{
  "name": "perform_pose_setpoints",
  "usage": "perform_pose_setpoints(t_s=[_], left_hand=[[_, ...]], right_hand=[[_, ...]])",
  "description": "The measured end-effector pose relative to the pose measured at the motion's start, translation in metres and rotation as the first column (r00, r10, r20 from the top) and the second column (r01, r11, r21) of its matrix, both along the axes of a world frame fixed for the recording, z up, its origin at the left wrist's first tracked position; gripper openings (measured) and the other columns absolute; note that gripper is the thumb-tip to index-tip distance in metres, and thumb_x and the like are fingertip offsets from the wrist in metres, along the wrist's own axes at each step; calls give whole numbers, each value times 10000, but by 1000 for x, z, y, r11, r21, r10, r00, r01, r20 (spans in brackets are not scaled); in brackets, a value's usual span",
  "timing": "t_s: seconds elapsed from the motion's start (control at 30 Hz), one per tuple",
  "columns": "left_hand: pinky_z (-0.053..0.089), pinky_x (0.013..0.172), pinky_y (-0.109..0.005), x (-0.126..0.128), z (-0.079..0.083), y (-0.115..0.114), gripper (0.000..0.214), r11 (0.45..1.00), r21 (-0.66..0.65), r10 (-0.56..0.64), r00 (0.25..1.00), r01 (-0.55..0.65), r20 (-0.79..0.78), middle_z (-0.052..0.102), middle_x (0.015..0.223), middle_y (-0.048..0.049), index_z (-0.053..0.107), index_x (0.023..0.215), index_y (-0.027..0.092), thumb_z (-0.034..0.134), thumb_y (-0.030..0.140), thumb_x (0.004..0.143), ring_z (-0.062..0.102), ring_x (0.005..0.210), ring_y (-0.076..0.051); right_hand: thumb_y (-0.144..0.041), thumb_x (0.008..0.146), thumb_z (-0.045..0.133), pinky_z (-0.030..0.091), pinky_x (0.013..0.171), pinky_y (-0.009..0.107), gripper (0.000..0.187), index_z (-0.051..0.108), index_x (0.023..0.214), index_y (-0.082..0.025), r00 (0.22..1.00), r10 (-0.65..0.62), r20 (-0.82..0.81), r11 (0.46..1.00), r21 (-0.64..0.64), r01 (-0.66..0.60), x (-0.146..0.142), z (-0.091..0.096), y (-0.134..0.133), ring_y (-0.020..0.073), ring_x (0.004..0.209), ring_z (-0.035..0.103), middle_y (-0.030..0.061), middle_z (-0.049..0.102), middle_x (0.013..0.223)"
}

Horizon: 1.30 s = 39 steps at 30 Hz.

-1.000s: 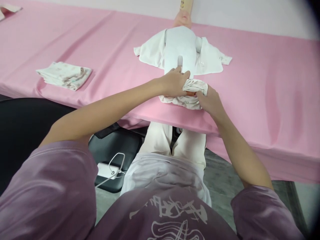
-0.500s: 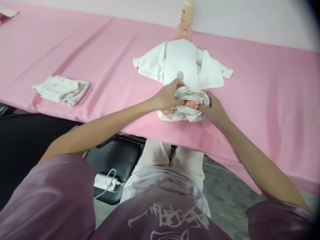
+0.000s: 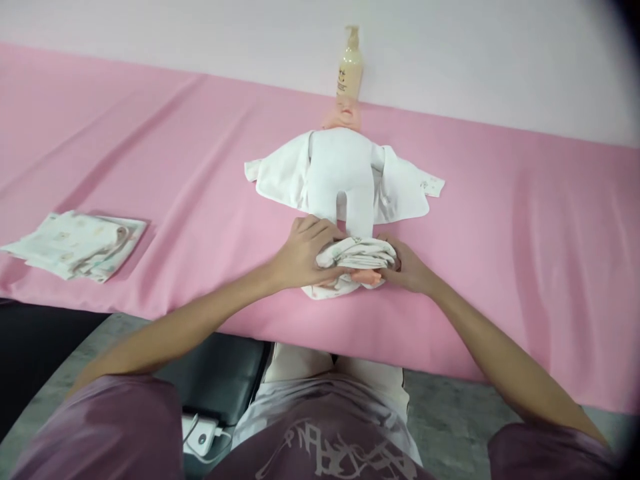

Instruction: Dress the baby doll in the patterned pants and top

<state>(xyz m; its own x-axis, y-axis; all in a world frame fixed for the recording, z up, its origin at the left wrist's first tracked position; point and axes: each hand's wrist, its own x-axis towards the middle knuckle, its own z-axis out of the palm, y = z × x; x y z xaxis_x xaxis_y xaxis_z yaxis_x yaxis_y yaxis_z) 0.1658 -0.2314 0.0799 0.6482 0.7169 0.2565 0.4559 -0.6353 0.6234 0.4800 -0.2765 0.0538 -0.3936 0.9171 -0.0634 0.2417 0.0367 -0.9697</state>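
A baby doll [image 3: 341, 163] with a white cloth body lies on its back, its head toward the wall. An open white shirt [image 3: 285, 175] is spread out to both sides under it. Patterned baby pants [image 3: 357, 253] are bunched around the doll's lower legs, and an orange-pink foot [image 3: 366, 276] pokes out below the gathered cloth. My left hand [image 3: 307, 252] grips the bunched pants on the left, its thumb along the lower edge. On the right side, my right hand [image 3: 407, 265] pinches the same cloth beside the foot.
A pump bottle [image 3: 349, 70] stands behind the doll's head by the wall. Folded patterned cloths [image 3: 75, 243] lie at the left on the pink table cover [image 3: 200, 187]. Below the table edge is a black chair [image 3: 225, 373] with a white power bank [image 3: 200, 433] and cable.
The view has tilted up, so everything sits lower and more of the bottle shows. My left hand has shifted its hold on the pants, its fingers now lying over the cloth's left side.
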Motion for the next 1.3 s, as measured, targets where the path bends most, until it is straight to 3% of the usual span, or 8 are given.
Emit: perform_pose_setpoints(t_s=[0.13, 0.33, 0.43, 0.57, 0.77, 0.93, 1.13, 1.3], left_hand=[[575, 1086, -594, -23, 9, 13, 537, 996, -61, -67, 998, 66, -17, 759, 1212, -99, 714, 1184, 315, 926, 718, 901, 685, 1132, -375], [598, 1087, -481, -51, 37, 30, 237, 949, -214, -259, 960, 232, -105, 786, 1101, -52, 758, 1028, 302, 852, 518, 1040, 733, 1111, -321], [616, 1128, -429, -59, 40, 34, 164, 897, -319, -339, 939, 305, -56, 799, 1270, -54, 831, 1129, 315, 889, 420, 1017, 753, 1226, -301], [632, 1083, -392, -65, 24, 36, 172, 838, -410, -350, 931, 360, 103, 788, 1301, -100, 817, 1131, 246, 894, 350, 1018, 757, 1209, -291], [612, 902, -329, -67, -19, 31, 433, 775, -564, -107, 939, 284, 327, 728, 1101, -99, 711, 1115, 181, 627, 587, 1240, 701, 1010, -239], [608, 1006, -351, -61, -37, 19, 570, 727, -681, 163, 940, 91, 300, 715, 1170, -84, 704, 1168, 196, 585, 751, 1217, 686, 1115, -256], [625, 978, -350, -49, -33, 13, 630, 600, -794, 297, 896, 95, 331, 768, 1276, -104, 736, 1276, 202, 689, 816, 1143, 726, 1140, -262], [578, 770, -280, -47, -18, 13, 517, 659, -729, 185, 899, 186, 397, 750, 1080, -72, 757, 1195, 192, 809, 701, 1123, 718, 935, -209]], right_hand=[[-685, 869, 982, 594, 796, 430, 624, 657, 1260, -323, 998, -46, -46, 999, -5, 46, 7, -3, -6, 295, 956, 690, 57, 720, 1130], [-958, 1002, 636, 567, 773, 448, 658, 691, 1034, -303, 964, -221, -145, 960, -205, 189, 1, -2, -4, 292, 863, 641, 53, 704, 960], [-859, 1001, 753, 516, 713, 392, 580, 701, 956, -284, 959, -236, -158, 940, -288, 184, -2, 1, 3, 249, 813, 589, 31, 673, 906], [-777, 991, 866, 476, 693, 321, 524, 744, 1009, -267, 953, -192, -236, 936, -335, 106, -8, 4, 12, 193, 800, 556, 7, 668, 934], [-765, 936, 952, 544, 785, 270, 530, 723, 1031, -296, 876, -325, -355, 908, -376, 185, -21, -1, 19, 177, 900, 617, -23, 690, 988], [-762, 882, 998, 613, 853, 310, 543, 818, 1113, -305, 885, -335, -325, 874, -459, 162, -19, -5, 18, 207, 953, 725, 8, 798, 1066], [-820, 858, 975, 599, 768, 356, 640, 881, 1163, -265, 903, -280, -326, 880, -464, 106, -14, -10, 15, 248, 856, 755, 64, 839, 1001], [-773, 971, 910, 548, 758, 323, 528, 860, 1103, -265, 942, -238, -236, 957, -224, 186, -17, -6, 17, 218, 900, 703, 45, 784, 1003]])
